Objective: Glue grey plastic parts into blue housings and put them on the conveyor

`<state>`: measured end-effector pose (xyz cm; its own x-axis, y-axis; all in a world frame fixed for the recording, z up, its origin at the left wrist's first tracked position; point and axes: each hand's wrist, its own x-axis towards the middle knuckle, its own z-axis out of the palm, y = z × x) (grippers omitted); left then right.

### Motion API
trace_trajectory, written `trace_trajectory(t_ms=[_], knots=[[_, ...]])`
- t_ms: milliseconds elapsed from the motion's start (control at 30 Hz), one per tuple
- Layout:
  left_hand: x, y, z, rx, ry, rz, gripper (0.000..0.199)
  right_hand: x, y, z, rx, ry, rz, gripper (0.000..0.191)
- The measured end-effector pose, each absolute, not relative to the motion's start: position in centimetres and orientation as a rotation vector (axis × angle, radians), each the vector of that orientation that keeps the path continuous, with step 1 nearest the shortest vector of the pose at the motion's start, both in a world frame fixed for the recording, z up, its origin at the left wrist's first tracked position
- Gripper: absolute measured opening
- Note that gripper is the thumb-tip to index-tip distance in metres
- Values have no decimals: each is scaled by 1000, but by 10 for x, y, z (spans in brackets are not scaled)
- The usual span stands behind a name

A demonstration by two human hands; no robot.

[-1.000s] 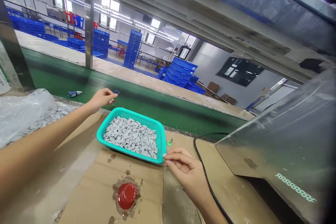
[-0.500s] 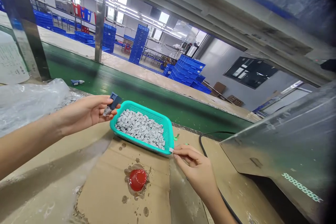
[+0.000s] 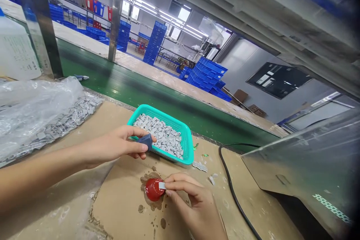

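Between thumb and fingers, my left hand (image 3: 123, 143) grips a dark blue block-shaped part (image 3: 145, 141), in front of the near left side of a turquoise basket (image 3: 189, 146). Small light-grey plastic pieces (image 3: 160, 133) fill that basket. My right hand (image 3: 194, 198) pinches one small light-grey plastic piece (image 3: 162, 185) by its end. That piece is at the right edge of a small red cup-shaped object (image 3: 153, 190); whether the two touch I cannot tell. Wet spots surround the red object on a cardboard sheet (image 3: 120, 202).
A plastic bag (image 3: 33, 105) lies over more grey pieces at left, near a white jug (image 3: 17, 48). Behind runs a green conveyor belt (image 3: 126, 84), with a small blue-and-white part (image 3: 81, 77) on it. A black cable (image 3: 232, 187) curves at right beside a clear panel (image 3: 303, 161).
My right hand has moved from the basket's near right corner down to the red object with the grey piece. My left hand has come right and lower, turning the blue part. The view has shifted.
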<state>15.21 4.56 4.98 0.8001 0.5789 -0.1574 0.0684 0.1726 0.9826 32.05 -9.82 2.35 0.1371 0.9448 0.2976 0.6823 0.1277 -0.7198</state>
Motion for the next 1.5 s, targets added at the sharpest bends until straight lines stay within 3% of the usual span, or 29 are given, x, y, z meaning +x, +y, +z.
trace_trajectory(t_ms=[267, 467, 933, 1233, 1500], knots=[[153, 47, 43, 1438, 625, 403, 31, 320, -98, 29, -1569, -1597, 381, 19], [156, 53, 35, 1706, 528, 505, 20, 317, -96, 37, -1524, -1529, 387, 21], [157, 38, 41, 1733, 495, 495, 18, 329, -94, 38, -1523, -1512, 442, 18], [160, 26, 33, 1636, 430, 488, 19, 310, -74, 41, -1348, -1140, 689, 9], [148, 55, 53, 1839, 671, 751, 20, 330, -70, 63, -1511, -1337, 263, 12]])
